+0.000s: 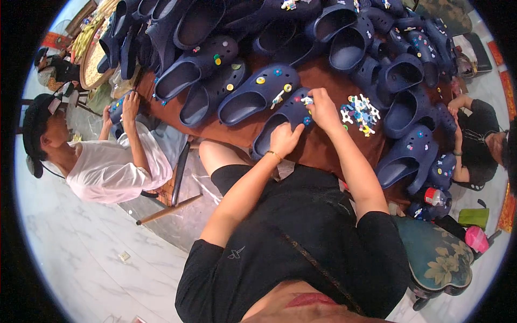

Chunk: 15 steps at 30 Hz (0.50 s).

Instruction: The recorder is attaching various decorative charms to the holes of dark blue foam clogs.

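Brown cloth covers the worktop, where the left hand presses flat on the heel of a navy clog, while the right hand pinches a small charm in a narrow grip at its toe. Just right of that grip lies a heap of colourful charms; navy clogs crowd the rest, above a pale marble floor.

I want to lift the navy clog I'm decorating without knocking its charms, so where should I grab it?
Grip the navy clog at its open heel rim, coming from the near side where your left hand rests. The charms sit on the toe top under your right hand.
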Available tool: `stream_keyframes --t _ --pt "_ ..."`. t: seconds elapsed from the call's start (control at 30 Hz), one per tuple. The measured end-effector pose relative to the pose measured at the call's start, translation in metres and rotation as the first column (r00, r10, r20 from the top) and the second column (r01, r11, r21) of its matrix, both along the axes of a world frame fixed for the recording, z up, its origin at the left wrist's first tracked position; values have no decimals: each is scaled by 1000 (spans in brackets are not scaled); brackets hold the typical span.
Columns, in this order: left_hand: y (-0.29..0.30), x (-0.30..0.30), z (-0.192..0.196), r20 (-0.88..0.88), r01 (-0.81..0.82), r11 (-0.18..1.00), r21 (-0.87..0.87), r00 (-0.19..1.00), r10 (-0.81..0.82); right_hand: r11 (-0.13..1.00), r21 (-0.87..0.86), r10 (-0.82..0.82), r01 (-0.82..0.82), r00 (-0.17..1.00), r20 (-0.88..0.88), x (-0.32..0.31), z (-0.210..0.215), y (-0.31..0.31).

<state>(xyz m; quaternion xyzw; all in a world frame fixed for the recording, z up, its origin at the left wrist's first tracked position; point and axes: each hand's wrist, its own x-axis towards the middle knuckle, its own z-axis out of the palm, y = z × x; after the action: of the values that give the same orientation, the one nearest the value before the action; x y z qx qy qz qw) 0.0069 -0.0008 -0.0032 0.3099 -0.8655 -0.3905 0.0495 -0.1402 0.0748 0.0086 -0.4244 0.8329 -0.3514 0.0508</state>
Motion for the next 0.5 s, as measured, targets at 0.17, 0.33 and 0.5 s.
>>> stream_keyframes --t 0.17,0.33,0.5 --pt "-1 -4 -2 11 10 1000 -27 1000 -9 979 147 129 -144 986 108 -29 5 -6" --pt "-2 -5 0 51 -20 999 -34 998 22 970 211 96 -123 987 132 -29 -2 -12" --pt "1 -7 2 24 -50 999 -17 998 50 976 217 -53 33 995 87 -5 5 -5"
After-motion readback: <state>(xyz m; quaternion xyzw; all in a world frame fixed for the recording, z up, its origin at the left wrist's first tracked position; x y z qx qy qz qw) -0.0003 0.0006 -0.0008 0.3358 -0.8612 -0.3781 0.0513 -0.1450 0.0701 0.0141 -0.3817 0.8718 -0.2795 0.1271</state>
